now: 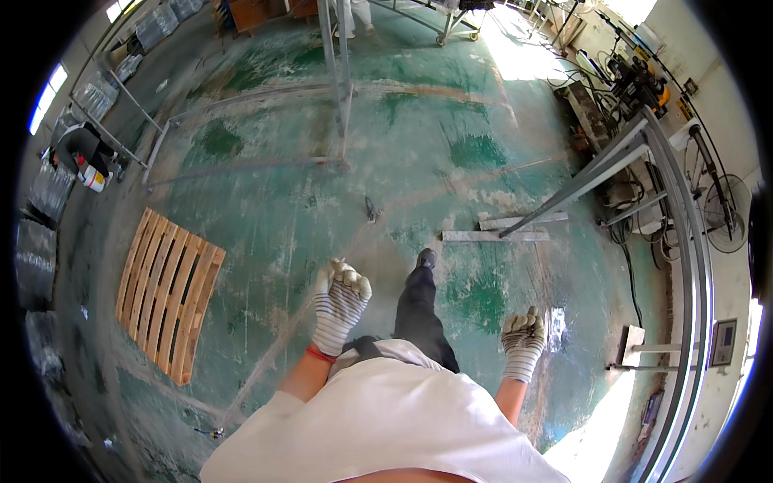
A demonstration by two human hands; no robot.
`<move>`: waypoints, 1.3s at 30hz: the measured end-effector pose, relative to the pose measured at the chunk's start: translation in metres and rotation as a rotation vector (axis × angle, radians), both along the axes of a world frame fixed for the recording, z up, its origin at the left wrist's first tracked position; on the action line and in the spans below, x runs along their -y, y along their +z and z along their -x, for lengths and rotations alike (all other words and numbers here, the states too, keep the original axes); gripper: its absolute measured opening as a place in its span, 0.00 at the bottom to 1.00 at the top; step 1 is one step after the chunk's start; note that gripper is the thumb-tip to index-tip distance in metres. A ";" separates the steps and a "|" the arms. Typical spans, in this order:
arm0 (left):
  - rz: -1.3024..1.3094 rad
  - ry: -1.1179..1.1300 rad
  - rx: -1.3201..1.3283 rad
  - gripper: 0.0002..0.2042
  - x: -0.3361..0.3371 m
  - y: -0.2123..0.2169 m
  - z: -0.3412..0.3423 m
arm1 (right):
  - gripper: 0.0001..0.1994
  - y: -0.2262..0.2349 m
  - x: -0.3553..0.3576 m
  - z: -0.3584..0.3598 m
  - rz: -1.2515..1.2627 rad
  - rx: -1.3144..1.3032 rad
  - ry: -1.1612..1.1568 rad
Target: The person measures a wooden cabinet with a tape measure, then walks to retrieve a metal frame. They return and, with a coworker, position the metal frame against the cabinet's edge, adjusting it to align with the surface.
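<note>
In the head view, the wearer's left hand (pixel 341 296) and right hand (pixel 523 342) were held well apart, low in front of a white shirt (pixel 394 419), both in pale gloves with striped cuffs. The fingers of each were curled inward; whether they were fully pressed together, I could not tell. A red band (pixel 320 352) circled the left wrist. Between the hands, a dark trouser leg (pixel 423 318) reached forward, ending in a dark shoe (pixel 427 258).

Ahead of the left hand, a small dark object (pixel 370 211), too small to make out, lay on the worn green floor (pixel 266 209). Off to that hand's left, the nearest large thing, a slatted wooden pallet (pixel 179 304), lay flat. Ahead of the right hand, two pale bars (pixel 491 236) rested on the floor at the foot of a sloping metal beam (pixel 576 181); to its right rose a tall grey metal frame (pixel 685 205).

Beyond the left hand stood another metal frame (pixel 332 80). Far to the left of both hands, a co-worker (pixel 80 145) bent over near a white bucket (pixel 93 179), beside plastic-wrapped stacks (pixel 36 249)
</note>
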State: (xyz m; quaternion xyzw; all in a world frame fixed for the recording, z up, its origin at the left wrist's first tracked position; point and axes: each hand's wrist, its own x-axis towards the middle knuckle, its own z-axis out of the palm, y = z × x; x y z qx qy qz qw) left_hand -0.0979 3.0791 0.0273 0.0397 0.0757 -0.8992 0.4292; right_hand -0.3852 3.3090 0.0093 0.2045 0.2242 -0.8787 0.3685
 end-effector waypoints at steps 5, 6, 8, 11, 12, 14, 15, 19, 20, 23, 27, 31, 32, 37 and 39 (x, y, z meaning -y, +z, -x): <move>-0.033 0.135 0.049 0.11 0.122 -0.020 0.082 | 0.13 -0.022 0.155 0.113 -0.034 -0.011 0.131; -0.013 0.160 0.040 0.12 0.150 -0.024 0.103 | 0.13 -0.019 0.193 0.143 -0.021 -0.009 0.144; -0.079 0.203 0.077 0.11 0.184 -0.001 0.147 | 0.14 -0.018 0.251 0.182 -0.038 0.042 0.159; -0.052 0.186 0.108 0.11 0.236 0.018 0.191 | 0.18 0.017 0.334 0.224 0.109 -0.013 0.333; -0.045 0.201 0.133 0.10 0.249 0.022 0.203 | 0.19 0.031 0.354 0.234 0.092 -0.025 0.353; -0.020 0.222 0.182 0.09 0.278 0.029 0.227 | 0.20 0.048 0.389 0.253 0.081 -0.040 0.400; -0.032 0.241 0.174 0.09 0.294 0.027 0.235 | 0.21 0.053 0.405 0.259 0.082 -0.054 0.424; -0.056 0.254 0.175 0.10 0.356 -0.001 0.275 | 0.22 0.048 0.454 0.270 0.098 0.058 0.463; -0.060 0.222 0.141 0.10 0.377 -0.006 0.289 | 0.21 0.043 0.467 0.270 0.129 0.102 0.467; 0.017 0.137 0.004 0.14 0.447 -0.030 0.326 | 0.19 0.024 0.507 0.290 0.176 0.212 0.493; -0.025 0.173 0.066 0.16 0.555 -0.031 0.396 | 0.17 0.007 0.593 0.339 0.084 0.262 0.397; 0.030 0.200 0.005 0.11 0.666 -0.029 0.451 | 0.14 0.026 0.696 0.411 0.077 0.174 0.369; 0.083 0.191 -0.024 0.10 0.696 -0.034 0.464 | 0.14 0.030 0.719 0.430 0.101 0.121 0.383; 0.097 0.187 -0.057 0.10 0.814 0.002 0.517 | 0.15 0.059 0.824 0.504 0.208 -0.015 0.312; 0.102 0.160 -0.093 0.09 0.849 0.006 0.531 | 0.15 0.053 0.845 0.531 0.226 -0.062 0.282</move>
